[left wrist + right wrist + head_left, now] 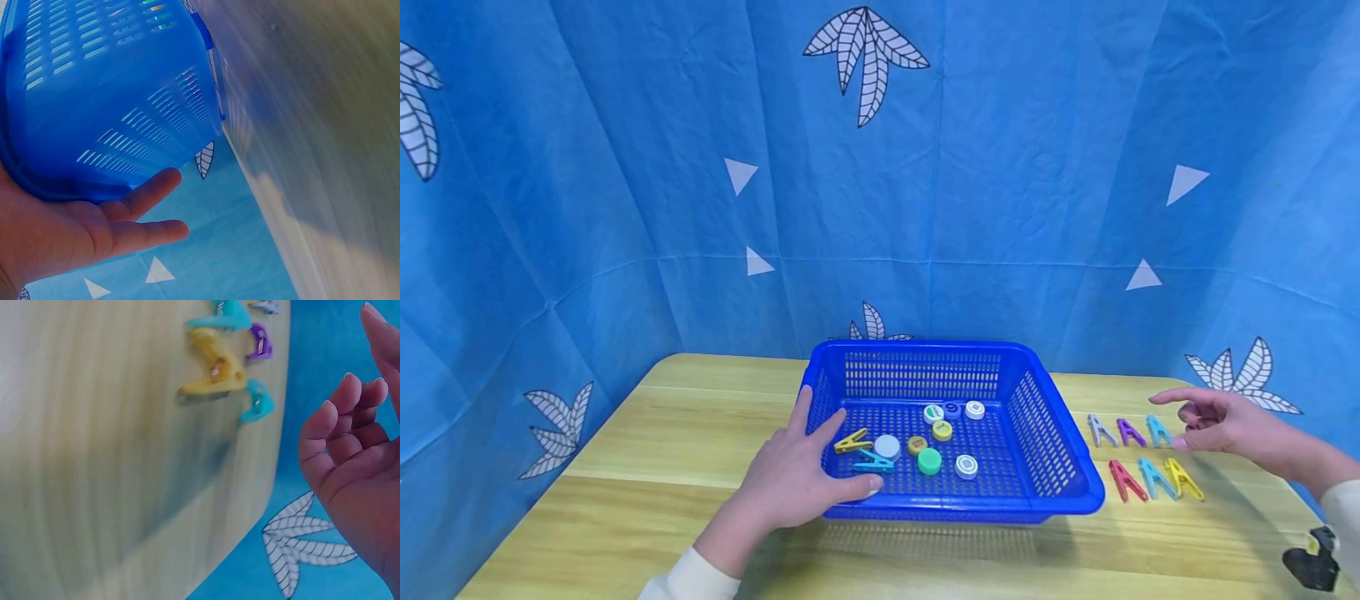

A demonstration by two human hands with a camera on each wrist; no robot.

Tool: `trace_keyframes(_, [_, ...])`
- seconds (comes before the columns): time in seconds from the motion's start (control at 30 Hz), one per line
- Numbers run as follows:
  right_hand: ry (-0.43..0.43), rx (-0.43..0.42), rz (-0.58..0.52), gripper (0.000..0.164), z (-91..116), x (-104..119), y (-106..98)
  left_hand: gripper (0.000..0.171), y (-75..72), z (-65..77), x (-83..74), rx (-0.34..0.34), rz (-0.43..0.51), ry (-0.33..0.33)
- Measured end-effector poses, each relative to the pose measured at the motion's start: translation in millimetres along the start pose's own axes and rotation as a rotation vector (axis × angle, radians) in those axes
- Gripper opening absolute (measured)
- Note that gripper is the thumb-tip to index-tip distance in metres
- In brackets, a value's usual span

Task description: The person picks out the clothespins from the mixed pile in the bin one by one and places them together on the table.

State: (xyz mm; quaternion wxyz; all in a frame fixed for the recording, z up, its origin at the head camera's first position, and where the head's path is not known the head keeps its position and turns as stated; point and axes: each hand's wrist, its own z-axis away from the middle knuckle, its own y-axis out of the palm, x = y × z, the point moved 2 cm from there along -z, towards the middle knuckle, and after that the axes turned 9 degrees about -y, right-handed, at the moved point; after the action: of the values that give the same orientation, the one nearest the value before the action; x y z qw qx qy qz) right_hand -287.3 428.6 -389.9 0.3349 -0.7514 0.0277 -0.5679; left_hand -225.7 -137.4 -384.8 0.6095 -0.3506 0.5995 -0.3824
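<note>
My left hand lies spread at the front left corner of a blue plastic basket, its fingers at the rim. In the left wrist view two straight fingers show outside the basket wall. Inside the basket, near that hand, lie a yellow clothespin and a teal clothespin. My right hand hovers at the right with loosely bent fingers, holding nothing. Beside it are two rows of clothespins: grey, purple and light blue behind, red, light blue and yellow in front.
Several bottle caps lie on the basket floor, among them a green cap, a yellow cap and a white cap. A black object sits at the lower right. Blue curtain surrounds the wooden table.
</note>
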Motion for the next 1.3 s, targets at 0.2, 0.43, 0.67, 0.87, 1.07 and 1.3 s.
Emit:
trace_keyframes(0.2, [-0.027,-0.014,0.036,0.045,-17,17,3,0.111,0.8,-1.0,1.7,-0.005,0.004,0.003])
trace_keyframes(0.43, [-0.034,-0.020,0.062,0.042,-39,37,9,0.112,0.3,-1.1,2.1,-0.004,0.004,0.007])
trace_keyframes(0.67, [-0.034,-0.019,0.072,0.047,-57,53,16,0.111,0.2,-0.8,1.8,-0.007,0.006,0.012])
trace_keyframes(0.87, [-0.055,0.013,0.054,0.050,-76,70,27,0.108,-0.4,-0.7,2.7,-0.003,0.003,0.006])
trace_keyframes(1.07, [-0.112,0.061,0.025,0.048,-107,93,42,0.112,-2.5,0.3,3.0,-0.004,0.004,0.014])
trace_keyframes(1.3, [-0.111,0.096,0.035,0.052,-134,111,59,0.115,-1.7,0.2,2.3,0.000,0.001,0.026])
